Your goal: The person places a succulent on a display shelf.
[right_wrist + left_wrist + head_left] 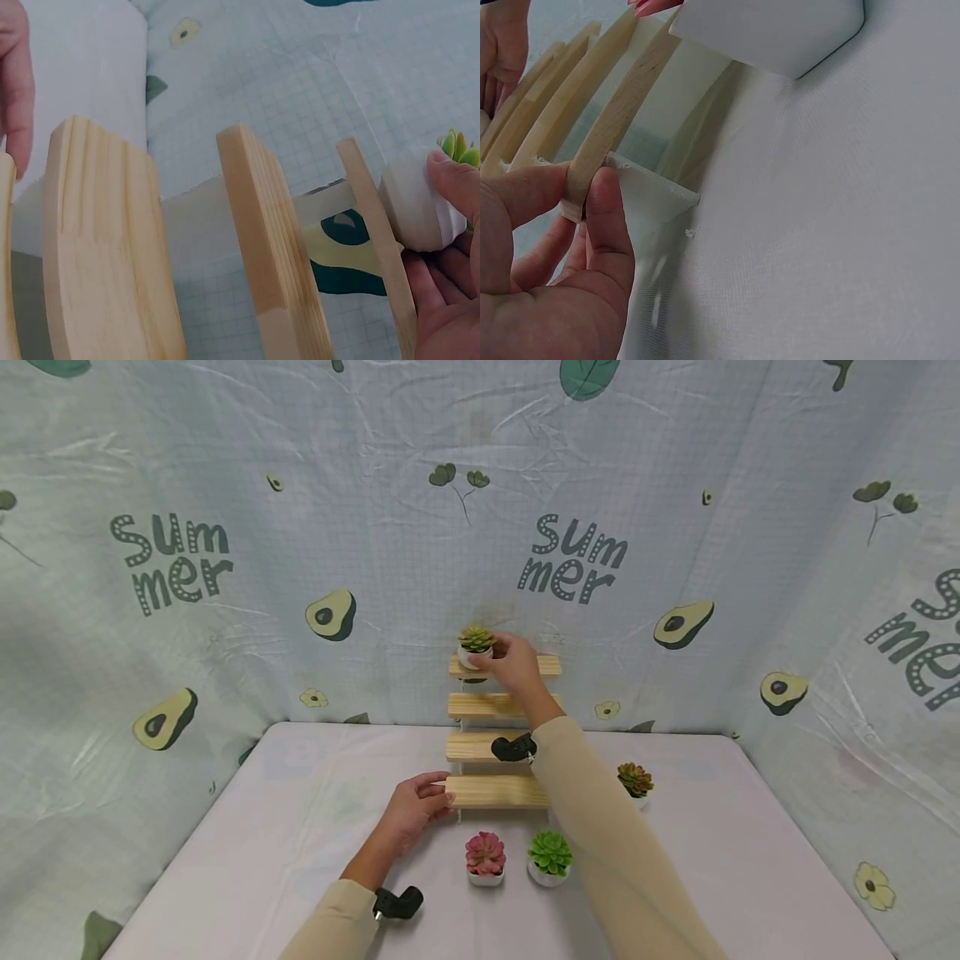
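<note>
A tiered wooden rack [498, 792] with several shelf boards stands at the back of the table. On the left end of its lowest board, my left hand [420, 806] pinches the wood between thumb and fingers, as the left wrist view shows up close. My right hand [517, 667] reaches up to the top board and grips the white pot of a yellow-green succulent [477, 640]. In the right wrist view that pot [420, 199] is at the top board [375, 217], thumb on its side and fingers beneath or behind it.
In front of the rack are a pink succulent [485, 853] and a bright green succulent [550, 853] in white pots. A brownish succulent [635, 780] stands right of the rack, partly behind my right sleeve [615, 835]. A printed curtain [420, 560] hangs close behind the rack.
</note>
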{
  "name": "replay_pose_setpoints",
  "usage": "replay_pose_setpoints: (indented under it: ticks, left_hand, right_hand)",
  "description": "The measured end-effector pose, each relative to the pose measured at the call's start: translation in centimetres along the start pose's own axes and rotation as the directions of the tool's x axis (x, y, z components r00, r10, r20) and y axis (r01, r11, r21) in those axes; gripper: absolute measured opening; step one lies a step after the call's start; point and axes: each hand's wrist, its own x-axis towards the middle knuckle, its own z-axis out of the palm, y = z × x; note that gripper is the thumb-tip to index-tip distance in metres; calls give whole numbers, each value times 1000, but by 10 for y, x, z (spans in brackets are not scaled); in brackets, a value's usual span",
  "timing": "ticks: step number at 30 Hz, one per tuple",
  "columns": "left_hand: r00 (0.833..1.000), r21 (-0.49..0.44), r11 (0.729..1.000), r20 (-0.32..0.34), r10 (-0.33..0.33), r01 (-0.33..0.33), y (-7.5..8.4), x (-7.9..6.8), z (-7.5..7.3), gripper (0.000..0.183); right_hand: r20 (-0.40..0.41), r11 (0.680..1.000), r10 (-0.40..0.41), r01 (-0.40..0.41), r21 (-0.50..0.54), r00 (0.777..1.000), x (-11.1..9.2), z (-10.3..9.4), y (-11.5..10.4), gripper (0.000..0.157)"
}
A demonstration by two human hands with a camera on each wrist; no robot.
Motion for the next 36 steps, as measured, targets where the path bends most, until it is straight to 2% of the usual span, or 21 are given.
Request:
replay_pose_setpoints:
  ticks: [7, 13, 18, 27, 36]
  left_hand:
    - [1000, 2, 1000, 11, -8, 8, 0, -1, 1, 44]
    - [1000, -11, 1000, 20, 11, -11, -2, 0, 3, 45]
    - [999, -18, 1000, 30, 14, -13, -2, 1, 4, 45]
    - [1000, -6, 1000, 6, 10, -10, 3, -1, 2, 44]
    - [1000, 0, 1000, 6, 4, -4, 4, -1, 2, 43]
  right_hand:
    - [0, 1000, 8, -8, -5, 1000, -1, 0, 4, 48]
    - [14, 1000, 24, -24, 0, 1000, -7, -5, 5, 57]
    - [23, 999, 29, -30, 34, 999, -18, -15, 11, 66]
    - [65, 996, -21, 15, 90, 998, -37, -38, 17, 69]
    - [27, 985, -79, 73, 159, 997, -58, -63, 43, 68]
